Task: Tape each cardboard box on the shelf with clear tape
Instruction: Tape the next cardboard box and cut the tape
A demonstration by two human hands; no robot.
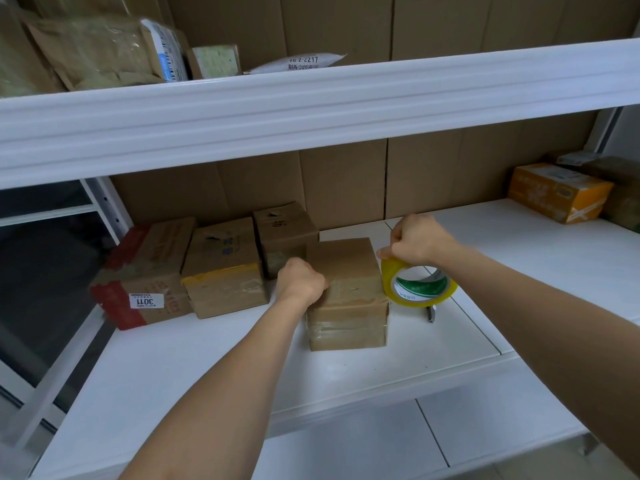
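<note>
A plain cardboard box point(346, 292) stands on the white shelf point(207, 358), with shiny tape bands across its front. My left hand point(302, 280) is curled against the box's left top edge, pressing there. My right hand point(417, 241) grips the top of a roll of clear tape point(417, 284) with a yellow rim and a green and white core. The roll is upright right beside the box's right side. Three more cardboard boxes sit to the left: one with red tape and a 3011 label point(145, 275), one with yellow tape point(223, 268), one behind point(284, 233).
A small dark tool point(430, 313) lies on the shelf under the roll. An orange box point(557, 192) stands at the far right. The upper shelf point(311, 109) overhangs, carrying parcels point(104, 53). Cardboard sheets line the back.
</note>
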